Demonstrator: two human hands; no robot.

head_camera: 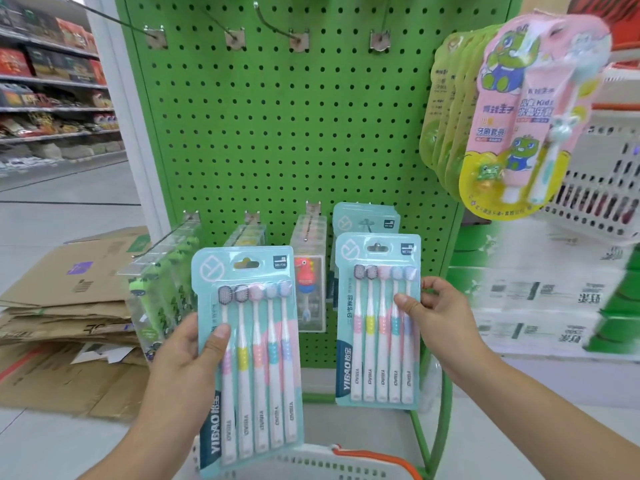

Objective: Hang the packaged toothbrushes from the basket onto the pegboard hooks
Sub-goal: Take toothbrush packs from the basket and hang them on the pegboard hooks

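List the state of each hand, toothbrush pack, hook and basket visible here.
Left hand: gripping a toothbrush pack.
Left pack: held upright, off any hook.
Right hand: gripping another pack.
Right pack: on its hook, hole threaded.
Top hooks: bare.
Pink kids' pack: hanging, blurred.
Basket: below the hands, contents hidden.

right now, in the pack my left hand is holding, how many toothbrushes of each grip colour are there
In the five-brush pack held by the left hand, counting by grip colour:
purple grip: 2
yellow grip: 1
pink grip: 1
blue grip: 1
Total: 5 toothbrushes
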